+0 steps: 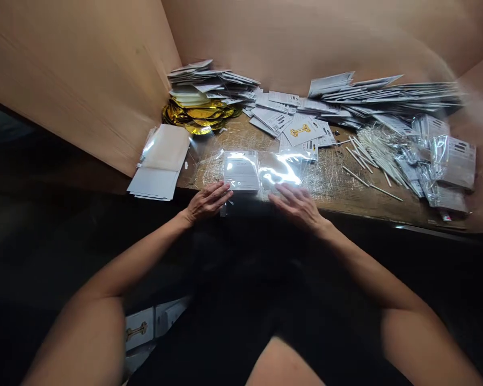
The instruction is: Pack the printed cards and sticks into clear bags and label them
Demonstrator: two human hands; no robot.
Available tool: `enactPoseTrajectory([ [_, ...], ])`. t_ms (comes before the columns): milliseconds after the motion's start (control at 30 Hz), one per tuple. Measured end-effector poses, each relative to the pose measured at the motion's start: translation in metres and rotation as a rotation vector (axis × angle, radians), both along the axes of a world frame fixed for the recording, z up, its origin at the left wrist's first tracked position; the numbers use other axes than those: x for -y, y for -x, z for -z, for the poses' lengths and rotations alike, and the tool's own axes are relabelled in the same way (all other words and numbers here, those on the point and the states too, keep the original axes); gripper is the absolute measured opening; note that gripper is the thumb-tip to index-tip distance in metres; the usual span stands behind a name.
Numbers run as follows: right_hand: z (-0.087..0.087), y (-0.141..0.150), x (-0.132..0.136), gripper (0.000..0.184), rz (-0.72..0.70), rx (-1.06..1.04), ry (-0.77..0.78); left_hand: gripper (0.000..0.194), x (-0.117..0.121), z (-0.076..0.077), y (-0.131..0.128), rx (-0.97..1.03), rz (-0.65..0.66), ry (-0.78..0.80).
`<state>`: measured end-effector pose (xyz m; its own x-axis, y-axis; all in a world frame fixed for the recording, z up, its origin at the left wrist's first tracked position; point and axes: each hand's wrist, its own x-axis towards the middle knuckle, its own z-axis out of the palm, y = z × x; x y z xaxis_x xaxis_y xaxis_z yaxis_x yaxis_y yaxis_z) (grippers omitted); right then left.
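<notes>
A clear plastic bag (279,171) lies flat on the wooden tabletop (330,187), with a white printed card packet (241,170) inside or on its left part. My left hand (208,201) rests at the bag's lower edge, its fingertips by the packet's bottom left corner. My right hand (295,206) lies on the plastic's near edge with fingers spread. Neither hand visibly grips anything. The glare on the plastic hides the packet's print.
Gold foil balloons (197,115) and stacks of printed cards (386,96) line the back. White sticks (374,155) and filled plastic bags (453,166) lie at right. White sheets (159,161) overhang the left edge. Cardboard walls (290,37) surround the table; a printed box (139,328) sits below.
</notes>
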<state>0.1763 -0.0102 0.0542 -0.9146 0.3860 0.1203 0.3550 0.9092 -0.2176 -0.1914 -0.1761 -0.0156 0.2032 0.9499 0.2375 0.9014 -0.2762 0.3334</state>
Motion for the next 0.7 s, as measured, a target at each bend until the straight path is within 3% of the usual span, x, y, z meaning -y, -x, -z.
enactPoseTrajectory([
  [100,0.012,0.04,-0.014,0.048,-0.266,0.013,0.041,0.038,-0.01,0.011,-0.01,0.035,-0.071,-0.035],
  [200,0.024,0.059,-0.023,0.037,-0.344,-0.044,0.099,0.04,-0.015,0.011,-0.015,0.092,-0.056,-0.094],
  [267,0.028,0.068,-0.026,0.031,-0.263,-0.103,0.143,0.04,-0.017,0.007,-0.02,0.15,-0.069,-0.143],
  [333,0.027,0.078,-0.025,0.033,-0.099,-0.159,0.195,0.04,-0.019,0.001,-0.028,0.221,-0.176,-0.19],
  [433,0.024,0.097,-0.021,0.044,0.199,-0.215,0.275,0.045,-0.03,-0.01,-0.042,0.307,-0.472,-0.212],
  [533,0.025,0.119,-0.02,0.044,0.412,-0.198,0.25,0.043,-0.048,-0.02,-0.052,0.333,-0.737,-0.159],
  [633,0.031,0.14,-0.025,0.04,0.552,-0.156,0.215,0.041,-0.064,-0.028,-0.05,0.385,-0.828,-0.093],
  [700,0.034,0.151,-0.029,0.047,0.571,-0.16,0.319,0.036,-0.068,-0.033,-0.046,0.503,-0.855,-0.039],
])
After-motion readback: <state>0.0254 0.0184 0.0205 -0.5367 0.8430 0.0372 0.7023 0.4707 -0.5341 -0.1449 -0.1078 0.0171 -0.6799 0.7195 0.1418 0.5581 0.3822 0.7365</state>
